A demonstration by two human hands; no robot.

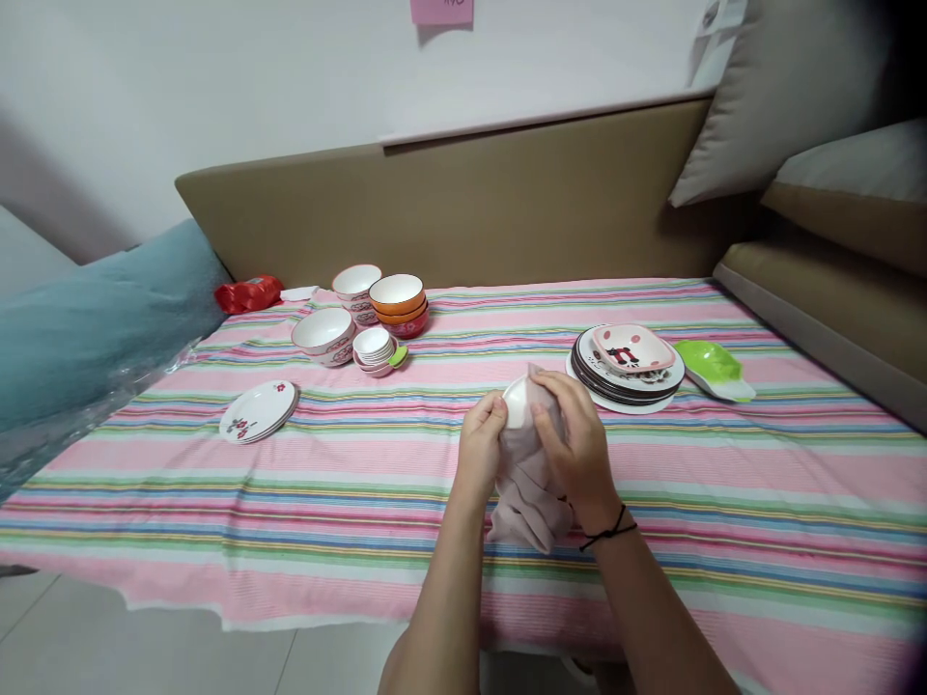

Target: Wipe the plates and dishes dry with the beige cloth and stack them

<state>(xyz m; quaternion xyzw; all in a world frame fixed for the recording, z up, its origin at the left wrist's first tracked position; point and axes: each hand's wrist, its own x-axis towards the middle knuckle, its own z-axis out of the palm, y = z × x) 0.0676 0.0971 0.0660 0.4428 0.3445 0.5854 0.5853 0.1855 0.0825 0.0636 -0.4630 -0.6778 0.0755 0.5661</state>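
My left hand (481,436) is closed on the edge of a small white dish (516,403), which may be a bowl; its full shape is hidden. A pale pinkish-grey cloth (532,507) wraps around the dish and hangs below it. With its fingers curled over the cloth at the dish's rim, my right hand (575,434) grips from the other side. Just beyond my right hand stands a stack of plates (670,376), topped by a pink patterned square dish (633,348).
A striped cloth (348,512) covers the surface. At left lie flowered white plates (261,410), a wide bowl (323,333), stacked orange bowls (398,294), white-and-red bowls (356,282) and small white bowls (372,343). A green dish (710,364) sits at right, near cushions (855,193).
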